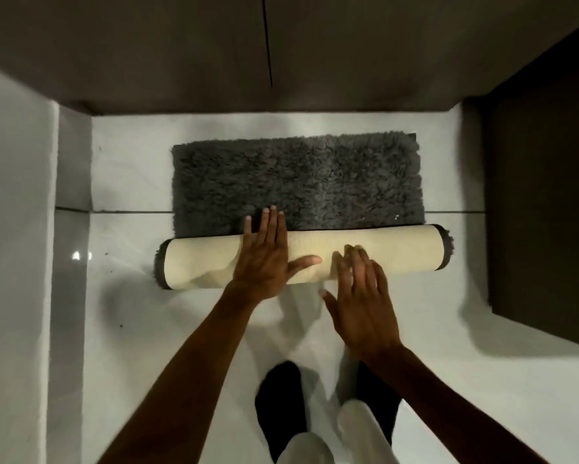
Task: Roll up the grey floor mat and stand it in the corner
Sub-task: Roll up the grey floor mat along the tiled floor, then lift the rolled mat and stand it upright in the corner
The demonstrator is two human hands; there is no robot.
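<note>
The grey shaggy floor mat (298, 182) lies on the white tiled floor, its near part wound into a roll (405, 252) that shows the cream backing. The roll runs left to right, with grey pile sticking out at both ends. My left hand (264, 256) lies flat on top of the roll left of its middle, fingers spread and reaching onto the pile. My right hand (362, 296) is blurred, fingers apart, its fingertips on the near side of the roll right of the middle. Neither hand grips anything.
A dark wall or door (214, 45) stands just beyond the mat. A pale wall (10, 229) runs along the left and a dark panel (542, 212) along the right. My dark-socked feet (281, 406) stand on the floor below the roll.
</note>
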